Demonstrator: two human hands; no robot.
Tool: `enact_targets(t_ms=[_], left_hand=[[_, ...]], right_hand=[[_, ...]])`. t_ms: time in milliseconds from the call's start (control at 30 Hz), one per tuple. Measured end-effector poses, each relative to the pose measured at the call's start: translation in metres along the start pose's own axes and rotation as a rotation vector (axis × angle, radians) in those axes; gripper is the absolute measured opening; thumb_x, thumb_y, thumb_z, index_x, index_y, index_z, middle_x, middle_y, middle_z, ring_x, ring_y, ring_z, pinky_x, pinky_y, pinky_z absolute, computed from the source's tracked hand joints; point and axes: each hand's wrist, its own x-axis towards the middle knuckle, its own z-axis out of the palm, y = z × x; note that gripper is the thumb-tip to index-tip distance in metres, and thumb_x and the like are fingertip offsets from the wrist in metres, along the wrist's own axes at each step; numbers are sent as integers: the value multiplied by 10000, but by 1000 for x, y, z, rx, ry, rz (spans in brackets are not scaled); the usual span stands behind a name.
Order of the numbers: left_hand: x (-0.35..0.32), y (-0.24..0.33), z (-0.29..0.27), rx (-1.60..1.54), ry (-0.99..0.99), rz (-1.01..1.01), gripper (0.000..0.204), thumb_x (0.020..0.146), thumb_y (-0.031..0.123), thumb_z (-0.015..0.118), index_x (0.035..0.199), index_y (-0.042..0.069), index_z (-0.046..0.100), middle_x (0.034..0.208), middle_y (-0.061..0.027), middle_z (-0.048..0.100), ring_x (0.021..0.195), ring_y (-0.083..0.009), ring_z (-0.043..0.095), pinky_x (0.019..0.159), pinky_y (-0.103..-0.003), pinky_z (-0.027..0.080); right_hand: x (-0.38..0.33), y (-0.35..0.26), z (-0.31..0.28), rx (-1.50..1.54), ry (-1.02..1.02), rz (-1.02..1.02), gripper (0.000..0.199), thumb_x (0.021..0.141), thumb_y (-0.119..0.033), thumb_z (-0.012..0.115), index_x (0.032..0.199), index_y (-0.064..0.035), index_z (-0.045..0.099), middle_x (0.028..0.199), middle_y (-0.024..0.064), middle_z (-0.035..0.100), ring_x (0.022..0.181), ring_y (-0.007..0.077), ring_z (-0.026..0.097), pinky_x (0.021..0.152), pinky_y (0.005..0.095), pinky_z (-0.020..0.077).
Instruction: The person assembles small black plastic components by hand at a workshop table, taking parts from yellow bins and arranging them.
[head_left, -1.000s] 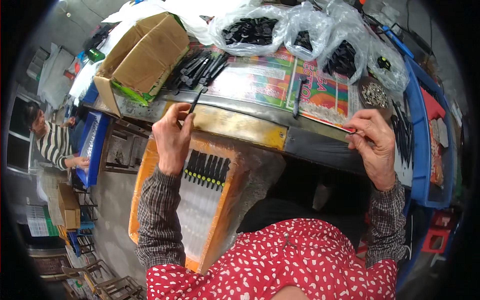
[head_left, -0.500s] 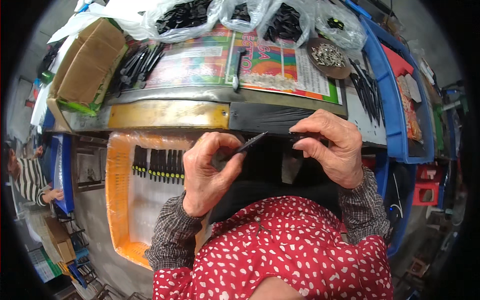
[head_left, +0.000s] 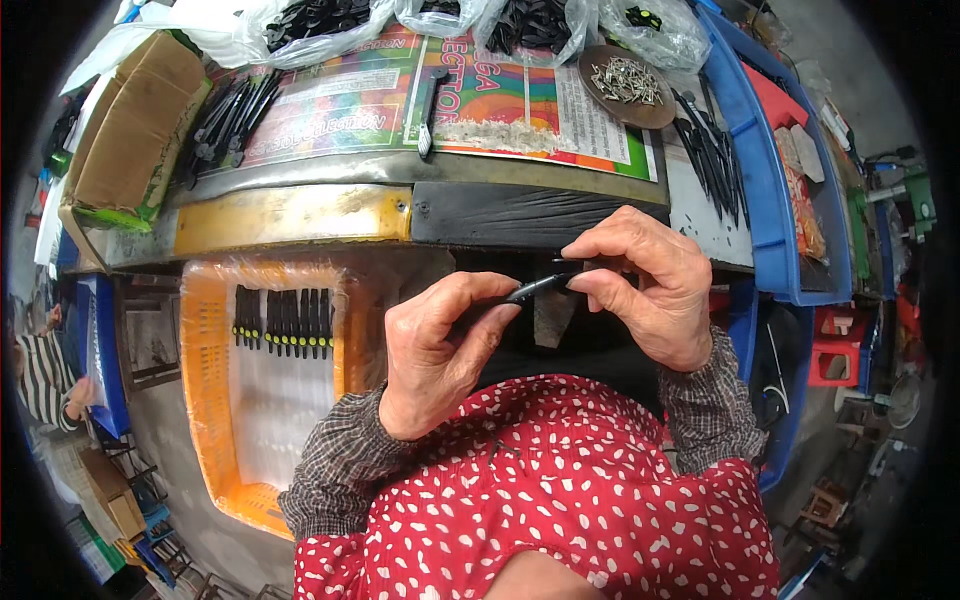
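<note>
Above our lap, just off the near edge of the worktable, we hold a slim black piece pinched between thumb and forefinger of the left hand, tilted so that its far end rises toward the right. Our right hand is closed at the fingertips around a small dark part, right where that end arrives; whether the two are joined or only touching, we cannot tell, since the fingers cover the meeting place. That hidden contact is where we would expect trouble: if we pressed at a slant, the ends could miss each other, or the small part could skid out of what looks like a light fingertip grip. Beneath are our red spotted clothing and a dark area, so anything dropped might be hard to find, black against black. A wide sweep of the left forearm could knock the orange crate and disturb the row of black pieces with yellow-green dots lying inside. Reaching carelessly across the table could tip the brown dish of silvery pins, near some loose black sticks.
</note>
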Motion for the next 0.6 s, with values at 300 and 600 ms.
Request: enact_targets(t_ms=[300, 600], left_hand=[[0, -2, -2, 236, 5, 200, 245, 739, -64, 738, 962, 20, 681, 758, -96, 635, 635, -217, 609, 565, -312, 464], [0, -8, -2, 288, -11, 296, 278, 715, -60, 747, 969, 28, 676, 804, -96, 650, 698, -238, 645, 606, -326, 494]], right_hand=[[-4, 9, 3, -20, -110, 49, 188, 795, -45, 758, 960, 2, 679, 795, 64, 606, 668, 137, 556, 567, 269, 438], [-4, 12, 8, 4, -158, 56, 193, 778, -38, 760, 948, 13, 684, 813, 91, 640, 712, 187, 613, 618, 298, 479]])
